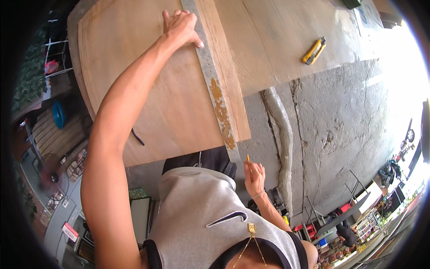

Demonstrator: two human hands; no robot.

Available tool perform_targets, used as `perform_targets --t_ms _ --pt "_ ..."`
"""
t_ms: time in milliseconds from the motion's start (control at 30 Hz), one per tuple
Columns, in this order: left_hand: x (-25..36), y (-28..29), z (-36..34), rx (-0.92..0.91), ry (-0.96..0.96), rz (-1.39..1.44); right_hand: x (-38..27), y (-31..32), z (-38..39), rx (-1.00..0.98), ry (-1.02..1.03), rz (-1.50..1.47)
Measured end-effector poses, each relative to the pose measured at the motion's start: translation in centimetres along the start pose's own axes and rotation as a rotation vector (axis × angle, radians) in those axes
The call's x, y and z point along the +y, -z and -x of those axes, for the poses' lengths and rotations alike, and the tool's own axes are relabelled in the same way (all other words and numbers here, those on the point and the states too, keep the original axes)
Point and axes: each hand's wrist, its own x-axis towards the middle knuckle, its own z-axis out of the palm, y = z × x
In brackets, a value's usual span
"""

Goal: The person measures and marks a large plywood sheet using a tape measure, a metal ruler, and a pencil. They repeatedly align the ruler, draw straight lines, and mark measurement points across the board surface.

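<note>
Your left hand, between 11 and 12 o'clock in your view, has its fingers spread and bent, with the thumb reaching onto the metal straightedge. Your right hand, between 4 and 5 o'clock, has its fingers pinching a slim yellow pencil, its end pointing toward 12, near the straightedge's lower end. The straightedge, rusty in its lower half, slants from just before 12 o'clock down toward 5, flat across the plywood sheet and jutting past its near edge. That sheet fills the side from 9 to 12 o'clock, lying on the tabletop. A short black strip shows at 9 o'clock, beside your left forearm. Farther out, a yellow utility knife lies on the tabletop between 1 and 2 o'clock, well apart from both hands. The cracked concrete floor spreads at 3 o'clock, and a fan stands between 8 and 9.
</note>
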Motion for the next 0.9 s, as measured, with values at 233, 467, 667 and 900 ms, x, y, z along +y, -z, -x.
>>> perform_targets --t_ms 233,467,667,900 --pt "-0.8 -5.1 4.1 0.332 0.046 0.131 -2.6 -7.6 -3.4 0.308 0.010 -0.210" --pt "-8.4 -7.7 21.0 0.396 0.380 0.068 -7.3 1.2 -5.9 0.331 -0.146 -0.319" --pt "-12.5 -15.7 23.6 0.558 0.319 0.555 -3.2 5.6 -13.1 0.619 -0.007 -0.192" --pt "5.7 -9.9 18.5 0.431 0.134 1.180 5.2 8.6 -20.0 0.613 0.258 0.097"
